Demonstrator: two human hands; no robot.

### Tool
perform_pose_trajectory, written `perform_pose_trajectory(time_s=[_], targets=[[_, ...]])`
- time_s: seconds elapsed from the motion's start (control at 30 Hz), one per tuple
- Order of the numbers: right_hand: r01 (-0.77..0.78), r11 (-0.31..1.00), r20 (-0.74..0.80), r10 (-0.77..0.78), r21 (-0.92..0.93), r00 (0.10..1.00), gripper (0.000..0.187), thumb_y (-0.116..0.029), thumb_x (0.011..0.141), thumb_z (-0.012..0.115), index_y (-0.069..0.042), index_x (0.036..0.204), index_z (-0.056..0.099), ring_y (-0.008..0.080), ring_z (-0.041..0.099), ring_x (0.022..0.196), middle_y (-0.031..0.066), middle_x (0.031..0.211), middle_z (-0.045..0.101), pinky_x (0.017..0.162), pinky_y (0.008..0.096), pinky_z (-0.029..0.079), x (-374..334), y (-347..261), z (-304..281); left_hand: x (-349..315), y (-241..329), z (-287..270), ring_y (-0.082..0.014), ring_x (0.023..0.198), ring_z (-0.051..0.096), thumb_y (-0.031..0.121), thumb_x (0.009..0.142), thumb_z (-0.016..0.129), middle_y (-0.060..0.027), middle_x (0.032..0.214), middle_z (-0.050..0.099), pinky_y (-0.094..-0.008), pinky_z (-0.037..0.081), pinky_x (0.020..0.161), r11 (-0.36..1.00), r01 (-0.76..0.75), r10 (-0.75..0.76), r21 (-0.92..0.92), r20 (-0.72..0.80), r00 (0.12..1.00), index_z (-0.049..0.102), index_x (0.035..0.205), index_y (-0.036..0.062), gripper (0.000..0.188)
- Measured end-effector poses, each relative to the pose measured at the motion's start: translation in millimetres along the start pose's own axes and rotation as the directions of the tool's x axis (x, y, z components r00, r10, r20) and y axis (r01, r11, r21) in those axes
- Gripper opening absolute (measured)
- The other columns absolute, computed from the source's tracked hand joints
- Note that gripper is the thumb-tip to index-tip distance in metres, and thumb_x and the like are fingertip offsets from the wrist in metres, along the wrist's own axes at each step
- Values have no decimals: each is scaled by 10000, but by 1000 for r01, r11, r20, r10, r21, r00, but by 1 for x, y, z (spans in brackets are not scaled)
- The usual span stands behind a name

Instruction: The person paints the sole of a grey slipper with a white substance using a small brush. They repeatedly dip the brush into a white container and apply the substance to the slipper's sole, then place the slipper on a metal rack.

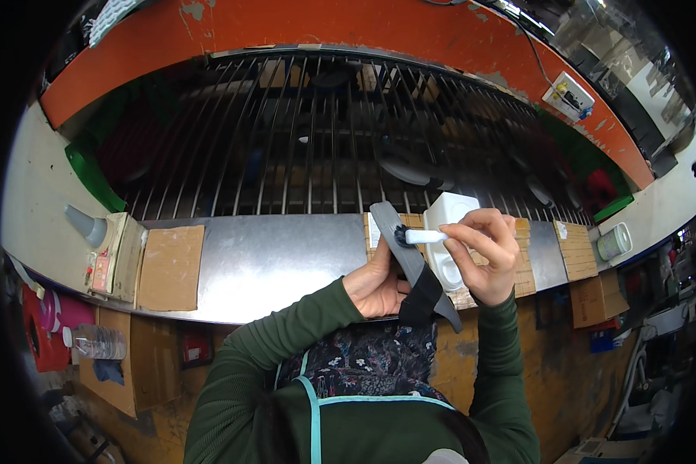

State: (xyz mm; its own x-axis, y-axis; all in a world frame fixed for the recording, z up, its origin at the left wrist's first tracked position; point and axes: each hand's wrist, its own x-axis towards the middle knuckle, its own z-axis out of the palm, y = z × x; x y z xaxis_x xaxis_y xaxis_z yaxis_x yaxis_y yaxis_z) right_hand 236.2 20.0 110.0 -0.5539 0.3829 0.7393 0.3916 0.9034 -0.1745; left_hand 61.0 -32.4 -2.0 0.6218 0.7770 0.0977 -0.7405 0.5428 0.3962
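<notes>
My left hand (373,288) is closed around a grey sandal sole (410,259), held tilted above the bench's front edge. A wide black strap (420,300) hangs near the sole's lower end. Between the thumb and fingers of my right hand (485,251) is a brush (424,237) with a white handle. Its dark bristles touch the upper part of the sole. Just behind the brush stands a white plastic container (452,213) with round recesses, partly hidden by my right hand.
Beyond the metal bench top (278,263) runs a rack of metal rods (286,155), with a dark grey sole-like piece (414,170) on it. Cardboard (170,267) and a grey cone (87,226) are left; a pale jar (614,242) stands right. An orange beam (286,27) crosses behind.
</notes>
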Motion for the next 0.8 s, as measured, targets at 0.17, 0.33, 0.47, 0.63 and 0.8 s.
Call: perform_pose_trajectory(time_s=[0.17, 0.33, 0.47, 0.63, 0.8], targets=[[-10, 1000, 23, 10, 6, 1000, 234, -59, 684, 775, -98, 914, 760, 151, 491, 734, 13, 820, 597, 714, 304, 340, -2, 4, 5, -3, -5, 5, -277, 1280, 511, 755, 825, 336, -145, 1423, 449, -509, 487, 1008, 999, 46, -46, -28, -11, 999, 242, 1498, 149, 910], [0, 1000, 43, -1, 23, 999, 237, -53, 676, 776, -99, 907, 759, 150, 490, 724, 8, 823, 604, 709, 303, 339, -6, 9, 9, -5, -8, 2, -294, 1260, 529, 788, 817, 256, -186, 1399, 467, -525, 487, 1002, 989, 110, -115, -96, -51, 992, 248, 1491, 128, 943], [-1, 999, 64, -1, 36, 998, 246, -44, 667, 781, -105, 904, 759, 148, 491, 735, 3, 830, 610, 709, 303, 343, -9, 14, 11, -4, -9, 4, -333, 1262, 521, 791, 815, 244, -216, 1391, 469, -572, 454, 1017, 951, 115, -100, -286, 68, 993, 262, 1479, 114, 949], [8, 1000, 82, -10, 25, 997, 248, -39, 664, 784, -112, 900, 756, 151, 493, 747, 0, 835, 613, 717, 311, 346, -13, 18, 11, -7, -7, 9, -392, 1274, 492, 805, 800, 209, -238, 1393, 462, -637, 403, 1033, 990, 116, -123, -75, -91, 988, 266, 1475, 96, 981], [17, 1000, 106, -19, 17, 994, 226, -70, 682, 787, -129, 898, 757, 143, 493, 721, -9, 837, 613, 713, 318, 319, -15, 22, 11, -7, -5, 7, -406, 1263, 498, 817, 792, 182, -252, 1369, 481, -644, 405, 1027, 986, 139, -147, -87, -84, 986, 256, 1481, 88, 1006]])
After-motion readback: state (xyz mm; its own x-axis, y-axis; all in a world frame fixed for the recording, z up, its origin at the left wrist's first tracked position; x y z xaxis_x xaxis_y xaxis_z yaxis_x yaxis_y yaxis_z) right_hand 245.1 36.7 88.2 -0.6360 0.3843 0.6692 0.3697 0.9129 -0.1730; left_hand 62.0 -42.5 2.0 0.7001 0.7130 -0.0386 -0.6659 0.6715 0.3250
